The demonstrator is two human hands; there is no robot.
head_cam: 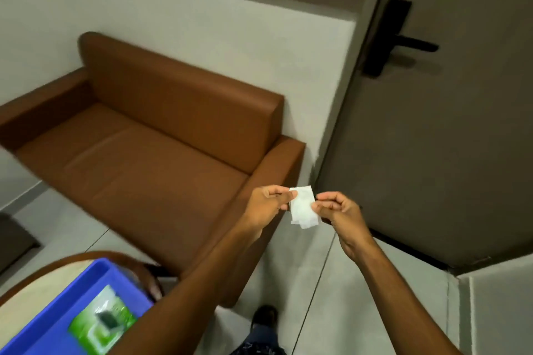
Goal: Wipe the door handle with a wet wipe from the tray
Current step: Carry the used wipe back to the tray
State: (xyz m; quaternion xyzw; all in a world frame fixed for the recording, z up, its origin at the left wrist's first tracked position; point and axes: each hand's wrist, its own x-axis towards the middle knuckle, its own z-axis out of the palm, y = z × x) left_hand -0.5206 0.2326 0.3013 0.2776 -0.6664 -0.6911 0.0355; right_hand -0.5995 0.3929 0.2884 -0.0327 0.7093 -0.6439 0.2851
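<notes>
Both hands raised in front of the body, over the tiled floor (311, 262) near the end of a brown sofa (161, 135). Wet wipe (302, 206), white and still partly folded, held in the air between the two hands. Left hand (266, 204): grip pinched together on the wipe's upper left edge, thumb and forefinger closed on it. Right hand (339, 210): grip likewise clamped on the wipe's right edge, remaining fingers curled in. Wipe hangs a little below both pinches, lower corners loose. Blue tray (95, 274) sits at lower left on a round counter (34, 285) with a dark wooden rim; a green packet (101, 317) lies inside the tray, blurred, label unreadable. Door (432, 138), grey-brown, stands to the right, well apart from the hands. Door handle (415, 44), a black lever on a black plate, is up high on the door, untouched. A shoe (264, 315) shows on the floor below the hands.
</notes>
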